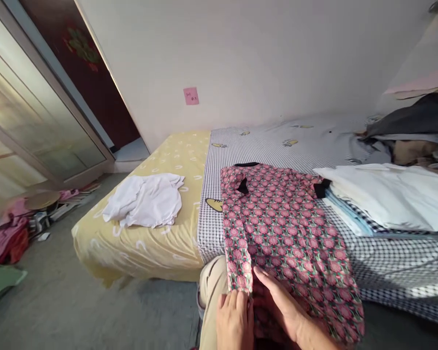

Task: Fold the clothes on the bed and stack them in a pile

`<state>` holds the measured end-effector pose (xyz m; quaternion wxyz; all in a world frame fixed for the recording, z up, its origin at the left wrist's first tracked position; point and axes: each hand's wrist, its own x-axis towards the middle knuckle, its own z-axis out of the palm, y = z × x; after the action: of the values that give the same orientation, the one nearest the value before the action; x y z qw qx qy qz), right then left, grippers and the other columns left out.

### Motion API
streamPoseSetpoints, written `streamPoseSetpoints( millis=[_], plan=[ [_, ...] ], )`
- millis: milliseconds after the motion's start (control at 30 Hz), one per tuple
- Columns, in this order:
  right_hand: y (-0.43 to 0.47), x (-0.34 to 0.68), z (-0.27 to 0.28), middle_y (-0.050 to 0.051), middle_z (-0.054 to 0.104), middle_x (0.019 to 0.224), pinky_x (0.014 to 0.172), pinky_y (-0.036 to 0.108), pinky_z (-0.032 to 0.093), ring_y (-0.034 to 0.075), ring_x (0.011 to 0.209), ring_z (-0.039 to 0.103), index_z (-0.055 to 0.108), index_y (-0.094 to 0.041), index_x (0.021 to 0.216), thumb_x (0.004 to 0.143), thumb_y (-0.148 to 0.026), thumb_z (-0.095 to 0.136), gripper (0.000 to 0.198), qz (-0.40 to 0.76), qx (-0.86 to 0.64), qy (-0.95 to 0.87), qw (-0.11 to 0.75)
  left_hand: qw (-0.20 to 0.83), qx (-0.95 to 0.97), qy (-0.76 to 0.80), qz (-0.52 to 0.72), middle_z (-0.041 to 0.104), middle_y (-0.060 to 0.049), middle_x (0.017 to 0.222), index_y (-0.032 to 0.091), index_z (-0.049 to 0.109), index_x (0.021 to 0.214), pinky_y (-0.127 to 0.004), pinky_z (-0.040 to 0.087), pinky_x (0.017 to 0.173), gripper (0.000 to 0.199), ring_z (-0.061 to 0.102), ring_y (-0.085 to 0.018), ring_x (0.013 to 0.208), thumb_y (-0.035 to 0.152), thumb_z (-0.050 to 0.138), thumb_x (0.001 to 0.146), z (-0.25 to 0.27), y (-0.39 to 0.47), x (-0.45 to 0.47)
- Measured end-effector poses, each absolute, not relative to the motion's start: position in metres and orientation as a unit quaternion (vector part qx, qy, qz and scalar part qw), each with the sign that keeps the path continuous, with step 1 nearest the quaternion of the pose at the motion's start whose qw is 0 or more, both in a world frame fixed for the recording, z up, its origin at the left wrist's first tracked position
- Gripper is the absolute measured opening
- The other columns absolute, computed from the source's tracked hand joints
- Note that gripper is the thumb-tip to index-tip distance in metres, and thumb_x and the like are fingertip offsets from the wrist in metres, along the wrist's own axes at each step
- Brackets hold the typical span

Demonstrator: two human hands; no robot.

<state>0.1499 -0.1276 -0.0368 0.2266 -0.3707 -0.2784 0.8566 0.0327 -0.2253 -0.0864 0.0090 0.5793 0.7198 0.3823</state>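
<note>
Two hands are on one garment: the pink floral-print cotton top with black collar and cuffs (284, 228). It lies flat across the near edge of the bed, collar toward the wall, hem hanging over the edge toward your knees. Your left hand (234, 318) pinches the lower end of the left side panel, which is turned inward along the body, fingers curled onto the cloth at the hem. Your right hand (281, 304) lies flat and open on the fabric just beside it, palm down, pressing, gripping nothing.

Progress, as judged from the lay of the cloth: both sleeves look tucked in, black cuffs showing near the shoulders, and the left side edge is folded over. The body is at full length; no crosswise fold is made yet. So folding appears roughly half done, with the lengthwise halving or thirding left.

Around it: the top rests on a black-and-white checked bedsheet (387, 262). Just to the right, touching the right shoulder, sits a stack of folded white and pale blue linens (387, 199). Behind that, a heap of dark unfolded clothes (416, 131). To the left, well apart, a crumpled white shirt (144, 199) lies on the yellow patterned sheet (131, 248).
</note>
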Motion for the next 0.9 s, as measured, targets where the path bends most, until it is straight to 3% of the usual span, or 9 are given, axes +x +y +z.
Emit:
streamPoseSetpoints(
  millis=[100,267,400,500,567,667,767,900],
  plan=[
    [-0.142,0.152,-0.031,-0.001,0.071,0.07,0.051,0.029,0.051,0.018,0.056,0.065,0.07,-0.027,0.1,0.076,-0.061,0.08,0.043,0.872,-0.39,-0.241,0.172,0.026,0.601,0.716,0.354,0.074,-0.007,0.082,0.027,0.069,0.089,-0.04,0.043,0.072,0.019,0.066,-0.026,0.072,0.023,0.052,0.098,-0.065,-0.228,0.038],
    [-0.142,0.148,-0.021,-0.001,0.072,0.071,0.061,0.025,0.053,0.016,0.065,0.068,0.068,-0.021,0.085,0.07,-0.043,0.089,0.034,0.858,-0.393,-0.272,0.187,0.116,0.639,0.658,0.382,0.077,-0.006,0.095,0.027,0.072,0.101,-0.038,0.047,0.081,0.018,0.068,-0.024,0.083,0.022,0.054,0.098,-0.037,-0.233,0.041],
    [-0.137,0.149,-0.017,-0.004,0.069,0.063,0.054,0.025,0.051,0.014,0.054,0.064,0.067,-0.022,0.083,0.071,-0.036,0.087,0.028,0.841,-0.419,-0.256,0.228,0.194,0.559,0.622,0.513,0.074,-0.007,0.096,0.026,0.071,0.1,-0.037,0.049,0.085,0.021,0.065,-0.022,0.088,0.032,0.051,0.101,-0.027,-0.242,0.042],
    [-0.133,0.153,-0.011,0.002,0.076,0.069,0.062,0.032,0.058,0.019,0.059,0.07,0.068,-0.02,0.081,0.072,-0.035,0.084,0.024,0.848,-0.423,-0.226,0.224,0.246,0.349,0.65,0.629,0.07,-0.009,0.107,0.024,0.069,0.104,-0.04,0.046,0.1,0.026,0.062,-0.025,0.106,0.045,0.054,0.098,-0.022,-0.24,0.039],
    [-0.131,0.156,-0.006,0.004,0.078,0.071,0.067,0.035,0.061,0.021,0.062,0.073,0.069,-0.02,0.081,0.069,-0.03,0.086,0.023,0.846,-0.438,-0.198,0.23,0.308,0.191,0.629,0.688,0.066,-0.01,0.127,0.025,0.067,0.115,-0.043,0.038,0.114,0.035,0.055,-0.027,0.127,0.052,0.063,0.092,-0.02,-0.233,0.033],
    [-0.129,0.161,0.003,0.003,0.079,0.072,0.071,0.037,0.063,0.021,0.062,0.074,0.069,-0.021,0.08,0.068,-0.028,0.086,0.022,0.843,-0.458,-0.16,0.231,0.466,0.042,0.462,0.753,0.054,-0.01,0.153,0.027,0.064,0.127,-0.046,0.032,0.122,0.052,0.045,-0.029,0.145,0.059,0.069,0.086,-0.023,-0.22,0.022],
    [-0.128,0.163,0.008,0.006,0.08,0.075,0.074,0.04,0.064,0.025,0.069,0.077,0.07,-0.021,0.082,0.069,-0.032,0.085,0.023,0.858,-0.45,-0.151,0.196,0.607,0.016,0.323,0.726,0.05,-0.012,0.158,0.026,0.066,0.13,-0.049,0.032,0.123,0.058,0.044,-0.03,0.148,0.063,0.067,0.086,-0.03,-0.216,0.015],
    [-0.132,0.162,0.004,0.006,0.081,0.08,0.077,0.043,0.064,0.027,0.075,0.078,0.069,-0.022,0.085,0.069,-0.031,0.086,0.025,0.862,-0.436,-0.169,0.196,0.687,0.08,0.281,0.666,0.059,-0.014,0.151,0.022,0.065,0.135,-0.052,0.032,0.123,0.06,0.05,-0.031,0.144,0.064,0.058,0.092,-0.029,-0.219,0.02]
  ],
)
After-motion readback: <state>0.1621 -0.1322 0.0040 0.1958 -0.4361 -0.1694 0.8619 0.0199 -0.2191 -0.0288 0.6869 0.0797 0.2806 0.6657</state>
